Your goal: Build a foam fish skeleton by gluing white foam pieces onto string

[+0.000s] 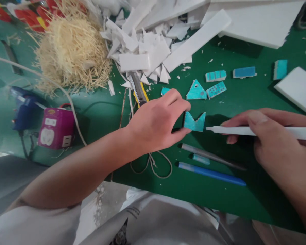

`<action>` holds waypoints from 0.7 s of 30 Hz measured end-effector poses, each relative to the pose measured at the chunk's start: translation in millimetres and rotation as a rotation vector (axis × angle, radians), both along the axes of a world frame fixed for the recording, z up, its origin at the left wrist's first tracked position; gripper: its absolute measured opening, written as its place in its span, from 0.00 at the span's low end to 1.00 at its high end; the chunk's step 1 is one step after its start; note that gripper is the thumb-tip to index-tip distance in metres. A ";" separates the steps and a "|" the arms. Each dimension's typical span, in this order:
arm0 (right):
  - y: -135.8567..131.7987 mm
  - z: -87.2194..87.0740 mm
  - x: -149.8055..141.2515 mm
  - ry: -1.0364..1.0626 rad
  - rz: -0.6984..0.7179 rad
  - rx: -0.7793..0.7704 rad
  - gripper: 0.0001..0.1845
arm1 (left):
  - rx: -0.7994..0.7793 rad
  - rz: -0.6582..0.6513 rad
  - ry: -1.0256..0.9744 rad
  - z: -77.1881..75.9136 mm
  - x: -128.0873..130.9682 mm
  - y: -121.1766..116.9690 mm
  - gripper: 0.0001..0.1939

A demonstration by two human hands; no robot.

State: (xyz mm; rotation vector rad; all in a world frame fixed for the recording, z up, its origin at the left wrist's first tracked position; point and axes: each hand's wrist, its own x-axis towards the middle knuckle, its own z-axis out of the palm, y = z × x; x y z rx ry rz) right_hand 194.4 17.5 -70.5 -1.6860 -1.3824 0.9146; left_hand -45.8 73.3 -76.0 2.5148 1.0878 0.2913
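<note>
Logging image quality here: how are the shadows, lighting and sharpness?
Head view: a dark shadow falls on the green tabletop below the large white foam sheet at upper right; head view: the tabletop looks paler and hazier toward the left; head view: the red and yellow pieces at top left look soft, while the flat, notched turquoise piece in the left hand reads fairly clearly.

The green bench [219, 194] is crossed by a narrow brownish seam [122, 110]. Past the bench's near edge, pale grey floor [112, 199] is exposed. Soft shadows are cast, and the left side is lightened by sheen.
</note>
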 end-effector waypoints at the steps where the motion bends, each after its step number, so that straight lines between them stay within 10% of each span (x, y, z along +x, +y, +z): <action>1: 0.1 0.3 0.2 0.000 -0.010 -0.002 0.15 | 0.002 -0.002 -0.005 -0.3 -0.1 0.0 0.15; 21: 0.2 -1.1 -2.5 -0.031 -0.050 0.056 0.15 | -0.012 0.007 -0.006 0.1 0.4 -0.1 0.14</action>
